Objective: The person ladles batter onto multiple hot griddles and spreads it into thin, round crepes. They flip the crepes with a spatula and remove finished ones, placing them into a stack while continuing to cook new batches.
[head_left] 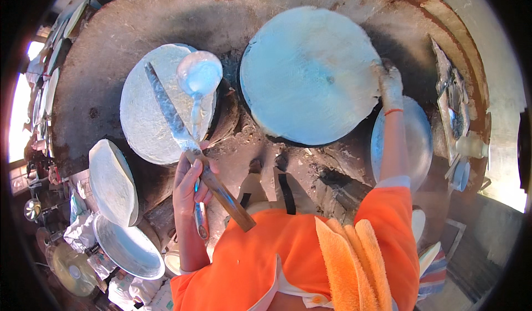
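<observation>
My left hand (193, 179) is closed around two tools. One is a long, flat-bladed spatula (221, 194) with a wooden handle, its whitish blade pointing up and left. The other is a metal ladle (199, 75), its round bowl above a pale round pan (141, 103) at the left. A wide, thin round pancake (310, 75) covers the big griddle on the right of the stove. At its right rim is my right hand (390, 84), dusted white, with fingers bent and closed on the edge. The fingertips are partly hard to make out.
A shallow metal bowl (410, 145) sits under my right forearm. Left of me are a tilted round pan (113, 183) and a wide basin (130, 247). A fan (75, 269) stands at lower left. Crumpled dark-and-silver material (451, 95) lies on the stove's right side.
</observation>
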`<state>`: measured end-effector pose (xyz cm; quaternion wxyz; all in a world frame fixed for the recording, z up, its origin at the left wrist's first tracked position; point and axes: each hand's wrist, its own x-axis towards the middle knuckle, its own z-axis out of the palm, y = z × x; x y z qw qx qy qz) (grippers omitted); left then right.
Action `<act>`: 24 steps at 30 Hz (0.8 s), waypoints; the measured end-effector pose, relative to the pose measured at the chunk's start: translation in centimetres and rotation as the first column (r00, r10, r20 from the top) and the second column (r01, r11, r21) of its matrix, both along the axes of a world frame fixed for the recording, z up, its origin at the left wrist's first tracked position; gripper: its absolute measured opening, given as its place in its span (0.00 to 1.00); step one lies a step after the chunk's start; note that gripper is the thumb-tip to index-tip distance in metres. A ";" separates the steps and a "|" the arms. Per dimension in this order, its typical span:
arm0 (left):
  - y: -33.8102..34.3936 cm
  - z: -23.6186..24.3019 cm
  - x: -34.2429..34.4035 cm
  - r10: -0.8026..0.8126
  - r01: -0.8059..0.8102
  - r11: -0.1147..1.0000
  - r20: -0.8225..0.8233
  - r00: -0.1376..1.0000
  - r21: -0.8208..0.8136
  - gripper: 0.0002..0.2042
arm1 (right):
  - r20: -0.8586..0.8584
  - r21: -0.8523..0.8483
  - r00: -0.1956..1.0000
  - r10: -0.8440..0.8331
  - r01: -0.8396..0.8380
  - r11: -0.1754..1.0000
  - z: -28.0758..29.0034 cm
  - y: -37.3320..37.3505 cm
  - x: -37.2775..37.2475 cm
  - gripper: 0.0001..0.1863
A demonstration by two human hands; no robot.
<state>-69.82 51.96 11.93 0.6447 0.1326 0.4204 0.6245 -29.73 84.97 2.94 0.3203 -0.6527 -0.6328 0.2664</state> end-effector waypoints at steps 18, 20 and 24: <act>-0.3 -4.2 -3.4 -0.123 0.119 0.991 -0.067 0.990 -0.053 0.16 | -0.257 0.034 0.876 -0.408 0.430 0.902 0.1 -17.0 10.7 0.16; 0.8 -4.2 -1.5 -0.214 0.208 0.976 -0.125 0.969 -0.057 0.16 | -0.368 -0.053 0.789 -0.492 0.510 0.858 -5.6 -20.4 14.2 0.15; 3.1 1.3 6.7 -0.373 0.263 0.904 -0.318 0.872 -0.338 0.16 | -0.448 -0.164 0.609 -0.654 0.663 0.730 -5.5 -29.2 16.6 0.18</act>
